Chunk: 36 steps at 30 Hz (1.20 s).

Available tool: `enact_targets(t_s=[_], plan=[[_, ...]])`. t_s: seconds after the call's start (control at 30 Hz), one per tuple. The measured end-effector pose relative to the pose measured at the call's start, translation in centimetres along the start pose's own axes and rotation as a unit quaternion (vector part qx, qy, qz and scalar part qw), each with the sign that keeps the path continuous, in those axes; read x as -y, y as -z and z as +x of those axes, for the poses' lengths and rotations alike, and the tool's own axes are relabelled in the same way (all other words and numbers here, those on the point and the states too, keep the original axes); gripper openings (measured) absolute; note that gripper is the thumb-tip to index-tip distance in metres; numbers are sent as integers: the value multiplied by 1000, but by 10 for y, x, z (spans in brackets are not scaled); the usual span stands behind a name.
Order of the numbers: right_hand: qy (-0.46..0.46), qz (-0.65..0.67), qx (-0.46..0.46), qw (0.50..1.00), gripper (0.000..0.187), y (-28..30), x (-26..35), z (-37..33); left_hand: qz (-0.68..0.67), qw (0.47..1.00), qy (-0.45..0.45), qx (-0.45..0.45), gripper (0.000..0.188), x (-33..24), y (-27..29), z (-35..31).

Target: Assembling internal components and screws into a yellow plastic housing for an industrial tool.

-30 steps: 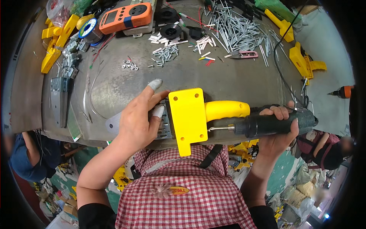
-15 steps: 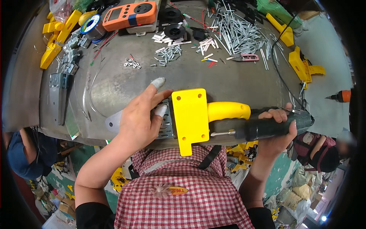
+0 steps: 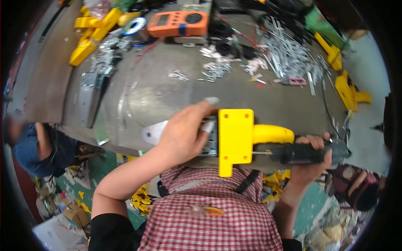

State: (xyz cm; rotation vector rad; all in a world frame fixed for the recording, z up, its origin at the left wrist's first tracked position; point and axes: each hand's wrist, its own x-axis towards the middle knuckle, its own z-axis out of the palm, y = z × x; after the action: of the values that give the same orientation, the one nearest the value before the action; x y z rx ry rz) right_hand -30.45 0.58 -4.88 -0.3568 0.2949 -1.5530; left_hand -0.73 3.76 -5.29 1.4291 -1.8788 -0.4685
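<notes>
My left hand [image 3: 184, 133], two fingertips wrapped in white, is closed around the slotted grey metal part [image 3: 212, 140] of a yellow-handled device. Its pale tapered end [image 3: 155, 133] sticks out left of that hand. A flat yellow housing [image 3: 235, 136] with several holes faces up, its yellow handle [image 3: 274, 134] pointing right. In my right hand [image 3: 315, 154] is a dark electric screwdriver [image 3: 293, 153], held level below the handle. Its thin bit [image 3: 263, 153] reaches the housing's right edge; blur hides whether a screw sits there.
Behind lie an orange multimeter [image 3: 178, 24], a solder spool [image 3: 135, 27], loose nuts [image 3: 178, 75], small screws [image 3: 217, 70] and a heap of long metal rods [image 3: 289, 50]. More yellow handles [image 3: 351, 92] lie right. Another grey metal piece [image 3: 90, 100] rests left. People sit either side.
The whole view has shifted, so bench and hands appear farther right and blurred. Both hands keep their holds. The bit's tip, earlier distinct beside the housing, now merges with its edge.
</notes>
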Motion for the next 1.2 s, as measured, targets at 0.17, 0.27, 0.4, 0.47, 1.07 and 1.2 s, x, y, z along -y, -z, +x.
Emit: enact_targets(t_s=[0.17, 0.27, 0.4, 0.47, 1.07, 1.2], plan=[[-1, -24, -30, 999, 41, 4, 5, -4, -26, 983, 180, -33, 26, 21, 29, 21], [-4, -22, -32, 999, 42, 4, 4, -4, 163, 968, 180, -66, 21, 60, 43, 31], [-8, -19, -27, 999, 42, 4, 3, -2, 321, 946, -13, -40, 28, 73, 39, 38], [-8, -14, -28, 999, 43, 6, 3, -2, 319, 946, -51, -23, 29, 74, 41, 41], [-14, -5, -18, 1000, 45, 7, 8, -1, 276, 960, 51, -16, 26, 70, 60, 2], [-9, -31, -27, 999, 45, 3, 5, -2, 265, 962, 59, -15, 27, 67, 64, 3]])
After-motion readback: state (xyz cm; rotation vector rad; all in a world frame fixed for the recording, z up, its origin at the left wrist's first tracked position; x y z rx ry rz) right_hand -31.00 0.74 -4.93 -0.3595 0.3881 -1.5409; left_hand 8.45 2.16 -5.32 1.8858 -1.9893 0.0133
